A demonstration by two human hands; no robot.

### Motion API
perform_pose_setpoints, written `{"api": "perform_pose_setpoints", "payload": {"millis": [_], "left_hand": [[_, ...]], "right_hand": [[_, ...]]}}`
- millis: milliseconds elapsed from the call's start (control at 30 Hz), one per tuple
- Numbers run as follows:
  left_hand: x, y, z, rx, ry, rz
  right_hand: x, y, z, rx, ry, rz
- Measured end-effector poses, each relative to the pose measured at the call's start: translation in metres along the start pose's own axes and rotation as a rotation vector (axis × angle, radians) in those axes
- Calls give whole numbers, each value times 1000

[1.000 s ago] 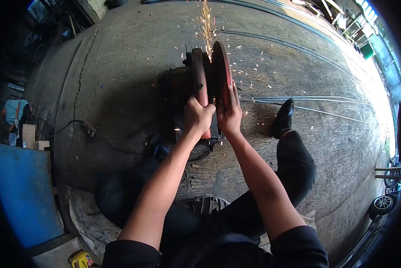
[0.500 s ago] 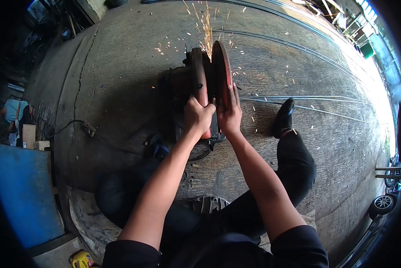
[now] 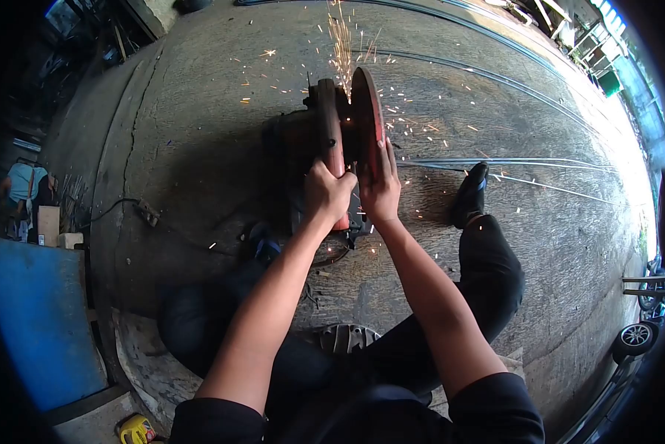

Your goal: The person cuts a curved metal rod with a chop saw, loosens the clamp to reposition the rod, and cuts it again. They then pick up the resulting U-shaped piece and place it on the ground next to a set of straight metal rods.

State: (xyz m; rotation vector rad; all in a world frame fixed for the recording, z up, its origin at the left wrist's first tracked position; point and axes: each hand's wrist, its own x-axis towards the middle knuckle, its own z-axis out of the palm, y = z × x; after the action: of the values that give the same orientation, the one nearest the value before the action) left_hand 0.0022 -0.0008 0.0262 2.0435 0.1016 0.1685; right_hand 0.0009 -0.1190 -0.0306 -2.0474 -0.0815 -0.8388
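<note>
A cut-off saw (image 3: 292,144) stands on the concrete floor between my legs, and sparks (image 3: 341,44) spray from its far side. My left hand (image 3: 329,194) is wrapped round the near end of its long worn red handle (image 3: 335,152). On the right of the saw is a large round red guard (image 3: 369,111), seen nearly edge-on. My right hand (image 3: 381,189) rests against the guard's near lower part, its fingers stretched flat along the outer face. Metal rods (image 3: 495,161) lie along the floor to the right, and where they meet the saw is hidden.
Longer bars (image 3: 488,66) run across the floor at the upper right. My shoe (image 3: 472,194) is beside the rods. A cable connector (image 3: 147,213) lies on the left, beyond a blue panel (image 3: 40,318). A wheel (image 3: 635,337) shows at the right edge.
The sparks have shifted and scattered more widely, with more bits around the guard. Both hands, the handle and the guard stay in nearly the same place.
</note>
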Motion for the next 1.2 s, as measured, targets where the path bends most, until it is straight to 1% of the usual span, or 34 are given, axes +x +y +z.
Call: {"api": "perform_pose_setpoints", "payload": {"millis": [100,200,400,733,800,900,1133,1200], "left_hand": [[0,0,0,-10,-20,-23],[0,1,-2,-2,-52,-62],[0,3,-3,0,-58,-63],[-3,8,-6,0,-51,-51],[-3,9,-7,-37,-81,-82],[-2,4,-4,-30,-55,-45],[-4,5,-4,-6,-47,-62],[-4,5,-3,-7,-24,-36]], "right_hand": [[0,0,0,-51,6,-20],[-1,1,1,-28,19,-19],[-1,0,1,-15,18,0],[-3,2,1,-36,24,-26],[-3,2,1,-22,20,-19],[-3,1,2,-46,33,-27],[-4,3,3,-21,32,-22],[-4,3,3,-30,43,-44]]}}
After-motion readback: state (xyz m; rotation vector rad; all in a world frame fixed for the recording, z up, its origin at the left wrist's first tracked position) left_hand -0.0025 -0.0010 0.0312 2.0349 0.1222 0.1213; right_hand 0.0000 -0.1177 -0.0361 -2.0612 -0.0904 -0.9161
